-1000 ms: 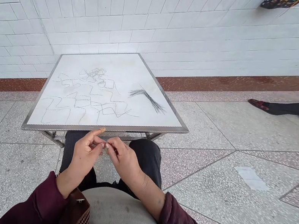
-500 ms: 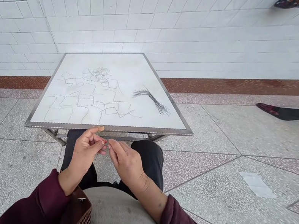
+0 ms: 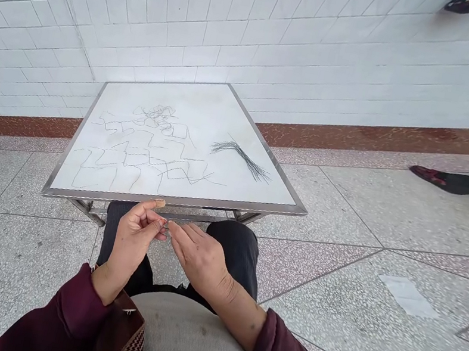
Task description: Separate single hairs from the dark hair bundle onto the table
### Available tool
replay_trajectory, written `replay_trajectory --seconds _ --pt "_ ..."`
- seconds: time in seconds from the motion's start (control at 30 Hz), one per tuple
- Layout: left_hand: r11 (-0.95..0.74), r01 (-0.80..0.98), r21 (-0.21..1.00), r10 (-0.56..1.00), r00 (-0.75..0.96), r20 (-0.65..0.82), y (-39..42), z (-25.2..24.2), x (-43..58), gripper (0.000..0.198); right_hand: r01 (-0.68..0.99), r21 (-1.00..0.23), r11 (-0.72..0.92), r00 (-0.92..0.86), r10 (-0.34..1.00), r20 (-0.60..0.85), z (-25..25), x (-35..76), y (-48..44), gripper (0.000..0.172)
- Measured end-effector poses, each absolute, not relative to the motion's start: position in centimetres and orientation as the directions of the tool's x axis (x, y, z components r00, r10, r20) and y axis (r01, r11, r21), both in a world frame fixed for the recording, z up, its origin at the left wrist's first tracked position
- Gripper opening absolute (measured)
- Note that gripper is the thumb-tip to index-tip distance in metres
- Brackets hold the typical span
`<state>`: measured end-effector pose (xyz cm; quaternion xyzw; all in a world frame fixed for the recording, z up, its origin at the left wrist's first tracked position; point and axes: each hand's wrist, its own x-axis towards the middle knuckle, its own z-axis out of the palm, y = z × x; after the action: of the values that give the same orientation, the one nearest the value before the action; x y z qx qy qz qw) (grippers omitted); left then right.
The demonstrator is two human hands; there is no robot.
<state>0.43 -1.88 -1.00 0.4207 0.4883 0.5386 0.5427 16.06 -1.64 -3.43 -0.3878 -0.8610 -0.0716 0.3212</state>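
My left hand is pinched at thumb and forefinger in front of the table's near edge. My right hand is closed the same way, its fingertips almost meeting the left ones. A short bit of thin wire shows between the two pinches; the rest of it is hidden by my fingers. On the white table top beyond my hands, several bent, zigzag wires lie spread out at the left. A loose bundle of dark straight wires rests at the right.
The table's metal rim is just past my hands, above my knees. A tiled wall stands behind it. White paper lies on the floor at right. Another person's shoe and leg show at far right.
The whole view has shifted slightly, with the table appearing a little further right. My right fingers have moved slightly at the pinch; the left hand keeps its hold.
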Motion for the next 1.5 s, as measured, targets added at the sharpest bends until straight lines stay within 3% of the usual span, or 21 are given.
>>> replay_trajectory --seconds 0.27,0.6,0.8,1.27,1.5 --pt "0.063 -0.159 0.985 0.994 -0.082 -0.077 -1.9 -1.0 0.4 0.033 0.715 -0.116 0.69 -0.498 0.618 0.609 -4.0 15.3 -2.2 0.023" --pt "0.029 -0.175 0.984 0.994 -0.1 -0.047 -1.9 -1.0 0.6 0.033 0.718 -0.275 0.64 -0.429 0.717 0.549 -3.9 15.4 -2.3 0.022" --pt "0.051 -0.145 0.988 0.999 0.001 -0.051 -1.9 -1.1 0.3 0.04 0.645 -0.438 0.626 -0.353 0.753 0.555 -3.9 15.4 -2.2 0.019" --pt "0.023 -0.211 0.977 0.997 -0.061 -0.037 -2.5 -1.1 1.2 0.03 0.61 -0.494 0.62 -0.29 0.754 0.589 -4.9 15.1 -2.3 0.018" --pt "0.018 -0.127 0.992 0.995 -0.098 -0.031 -2.2 -0.8 0.6 0.034 0.5 -0.667 0.552 -0.278 0.832 0.48 -5.5 15.2 -2.6 0.015"
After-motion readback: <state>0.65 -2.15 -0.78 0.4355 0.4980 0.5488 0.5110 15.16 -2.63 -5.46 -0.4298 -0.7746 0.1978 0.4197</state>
